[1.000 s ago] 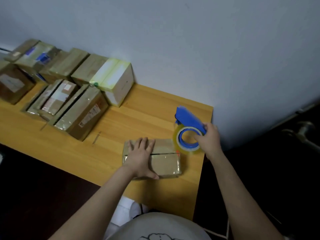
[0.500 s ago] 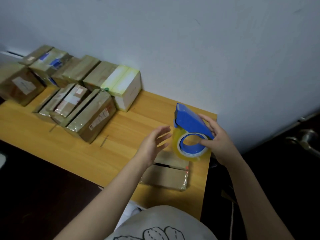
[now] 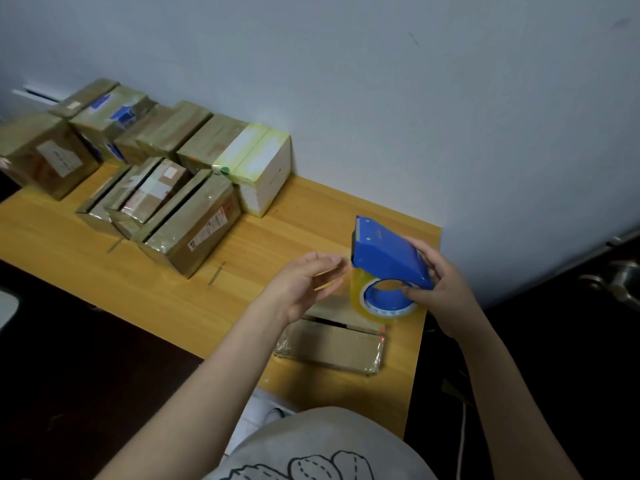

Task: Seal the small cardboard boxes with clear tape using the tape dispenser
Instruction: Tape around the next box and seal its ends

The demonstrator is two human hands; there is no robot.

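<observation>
Our right hand grips the blue plastic tape dispenser above the small brown cardboard box at the right end of the wooden table, so our empty, loose-fingered left hand should catch the clear tape squarely by its free end and draw it along the seam.

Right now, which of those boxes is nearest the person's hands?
The lone box at the table's near edge, just below the left hand and the dispenser; the other boxes sit bunched far off by the wall.
</observation>
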